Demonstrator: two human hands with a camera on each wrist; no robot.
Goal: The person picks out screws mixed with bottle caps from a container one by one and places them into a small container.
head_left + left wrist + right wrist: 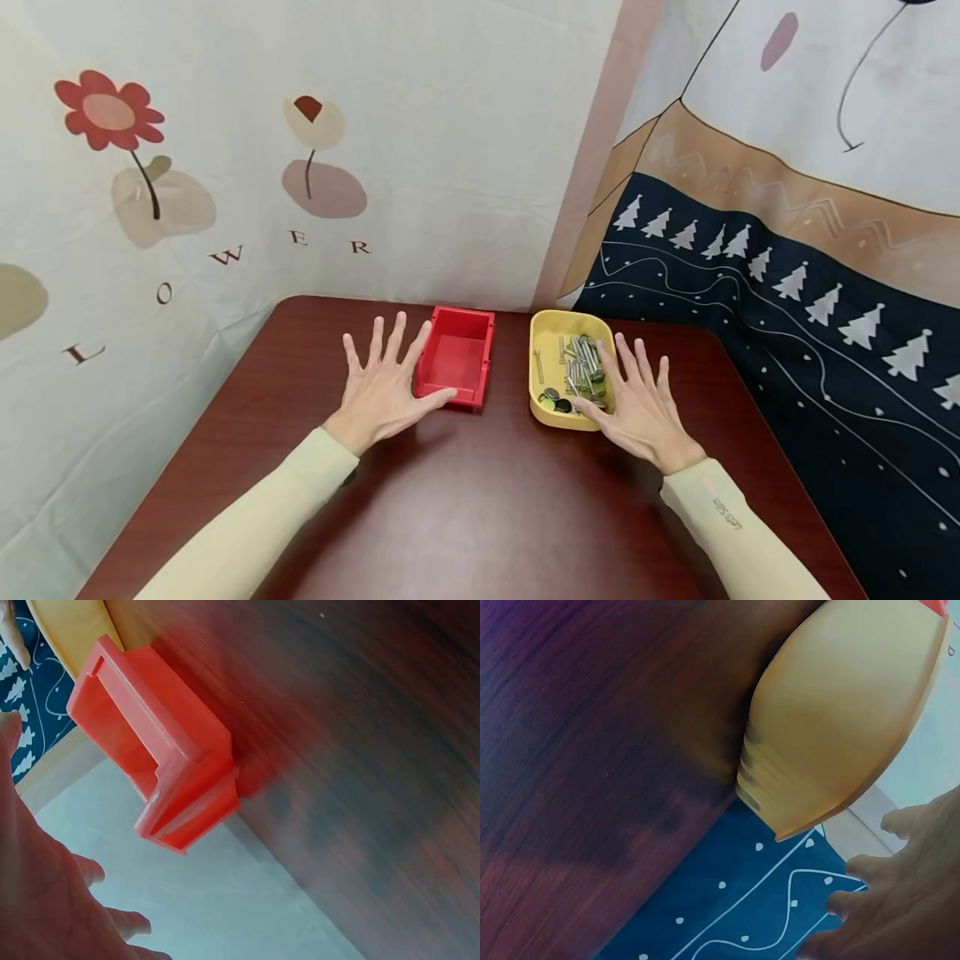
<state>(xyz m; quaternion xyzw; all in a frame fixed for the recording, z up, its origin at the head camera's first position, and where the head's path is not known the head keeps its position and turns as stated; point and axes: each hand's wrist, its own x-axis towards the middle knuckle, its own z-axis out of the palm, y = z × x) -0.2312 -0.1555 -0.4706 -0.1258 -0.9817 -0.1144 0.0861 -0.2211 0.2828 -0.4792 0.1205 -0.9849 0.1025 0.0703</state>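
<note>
My left hand (386, 392) is spread with straight fingers beside the red bin (454, 354), its thumb overlapping the bin's near left corner in the head view. In the left wrist view the red bin (161, 742) stands apart from the palm. My right hand (641, 408), fingers also spread, hovers at the right side of the yellow tray (536, 400). Inside that tray lie several silver bolts (581, 362) and a few dark and green round pieces (551, 400). The right wrist view has the tray's outer wall (832, 727) close to the fingers. Both hands hold nothing.
Both containers stand near the back edge of a dark reddish-brown table (480, 508). Behind it hangs a pale cloth (450, 167) with flowers and letters. A dark blue cloth with white trees (750, 292) hangs along the right side.
</note>
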